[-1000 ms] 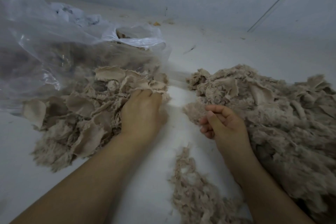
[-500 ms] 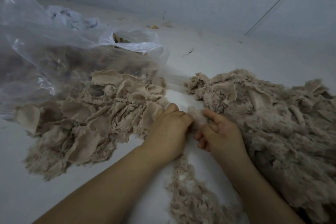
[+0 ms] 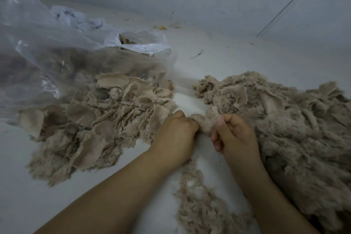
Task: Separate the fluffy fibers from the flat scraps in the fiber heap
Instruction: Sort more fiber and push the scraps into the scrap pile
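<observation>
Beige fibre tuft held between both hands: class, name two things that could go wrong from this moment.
1. Both the left hand and right hand pinch the small beige fibre tuft; pulling may tear it unevenly, leaving fluff on a flat scrap.
2. The loose fluffy strip of fibres lies close to the large beige unsorted heap, beside the right forearm, which could sweep them together.

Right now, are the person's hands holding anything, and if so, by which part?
Both hold one small beige fluffy fiber tuft: the left hand pinches its left end, the right hand grips its right end between thumb and fingers.
</observation>
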{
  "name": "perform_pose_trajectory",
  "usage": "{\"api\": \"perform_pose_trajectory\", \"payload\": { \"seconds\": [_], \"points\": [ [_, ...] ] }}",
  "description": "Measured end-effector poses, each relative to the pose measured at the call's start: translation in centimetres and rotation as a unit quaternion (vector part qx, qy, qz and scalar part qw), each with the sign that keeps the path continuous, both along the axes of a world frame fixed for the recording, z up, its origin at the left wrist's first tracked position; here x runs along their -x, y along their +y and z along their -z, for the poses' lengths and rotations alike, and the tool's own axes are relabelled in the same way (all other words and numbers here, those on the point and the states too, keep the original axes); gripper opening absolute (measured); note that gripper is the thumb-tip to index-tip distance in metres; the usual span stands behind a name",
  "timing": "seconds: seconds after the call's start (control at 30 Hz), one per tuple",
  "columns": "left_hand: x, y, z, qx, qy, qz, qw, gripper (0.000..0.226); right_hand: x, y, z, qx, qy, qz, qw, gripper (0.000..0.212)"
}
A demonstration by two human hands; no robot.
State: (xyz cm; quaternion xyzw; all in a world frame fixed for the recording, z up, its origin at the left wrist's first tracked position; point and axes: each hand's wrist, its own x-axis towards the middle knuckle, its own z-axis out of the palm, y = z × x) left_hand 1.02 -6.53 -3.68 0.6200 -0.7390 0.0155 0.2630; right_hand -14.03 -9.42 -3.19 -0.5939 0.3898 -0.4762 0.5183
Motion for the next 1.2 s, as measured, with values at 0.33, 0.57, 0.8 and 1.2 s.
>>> {"api": "perform_pose_trajectory", "payload": {
  "seconds": [0.33, 0.57, 0.8, 1.2],
  "points": [
    [0.2, 0.1, 0.4, -0.023, 0.01, -0.01, 1.0, 0.027, 0.1, 0.7, -0.6, 0.072, -0.013, -0.015, 0.997, 0.049],
    [-0.1, -0.1, 0.3, 0.008, 0.08, 0.014, 0.997, 0.024, 0.1, 0.5, -0.1, 0.021, -0.016, -0.041, 0.999, 0.025],
    [0.5, 0.7, -0.7, -0.052, 0.494, 0.053, 0.866, 0.026, 0.0, 0.2, -0.1, -0.023, -0.034, -0.049, 0.998, 0.016],
    [0.3, 1.3, -1.0, 0.105, 0.356, 0.122, 0.921, 0.011, 0.1, 0.0, -0.3, -0.06, -0.033, 0.033, 0.997, 0.011]
  ]
}}
